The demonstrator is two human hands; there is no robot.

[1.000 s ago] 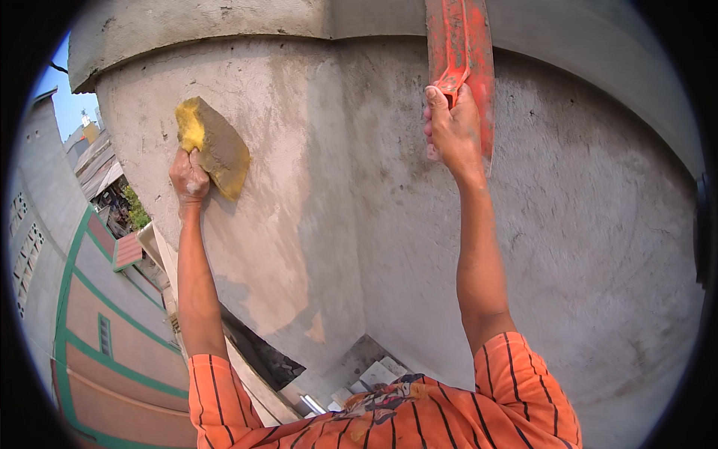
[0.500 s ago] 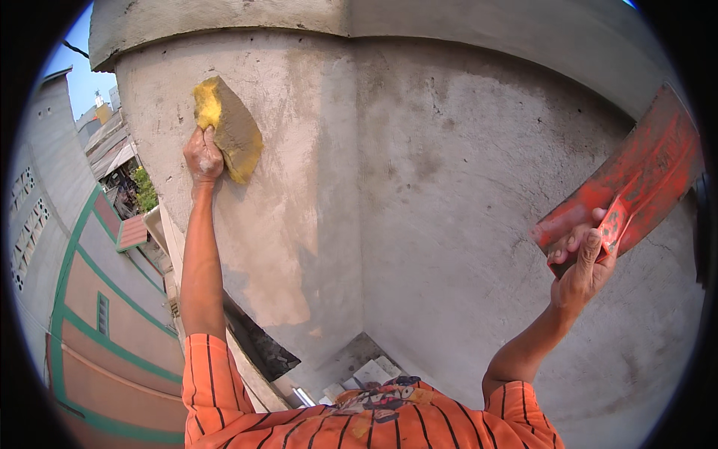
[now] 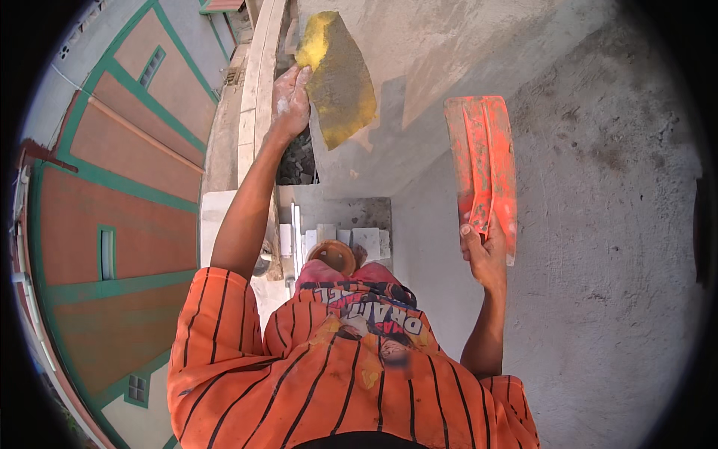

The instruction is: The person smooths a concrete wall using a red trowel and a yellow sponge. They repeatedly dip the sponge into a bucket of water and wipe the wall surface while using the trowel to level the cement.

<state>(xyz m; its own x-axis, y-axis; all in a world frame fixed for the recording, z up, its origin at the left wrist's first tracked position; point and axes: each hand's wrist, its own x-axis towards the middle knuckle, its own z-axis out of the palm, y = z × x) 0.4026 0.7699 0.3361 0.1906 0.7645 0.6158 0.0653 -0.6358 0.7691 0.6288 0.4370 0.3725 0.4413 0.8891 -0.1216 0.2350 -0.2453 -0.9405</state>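
Observation:
My left hand (image 3: 292, 101) is closed on one edge of a thick yellow sponge (image 3: 340, 86), whose face is mostly coated in grey mortar. The sponge hangs in front of the plastered wall (image 3: 434, 45); whether it touches the wall I cannot tell. Whitish residue marks the back of that hand. Over on the right, my right hand (image 3: 486, 251) grips the handle of a red plastic plastering float (image 3: 490, 161). The float points away from me, handle side showing, with grey smears along its ribs. Its working face is hidden.
Below, by my legs, stands an orange-brown bowl-like container (image 3: 331, 257) among pale blocks (image 3: 368, 241). Long planks (image 3: 254, 112) run along the left, next to a gap holding rubble (image 3: 298, 161). Farther left is a building with brown panels (image 3: 142, 202) and green beams.
My view has tipped downward, bringing the floor and container into sight. The float has swung from a slant at far right to nearly upright, nearer the middle. Both hands keep their hold.

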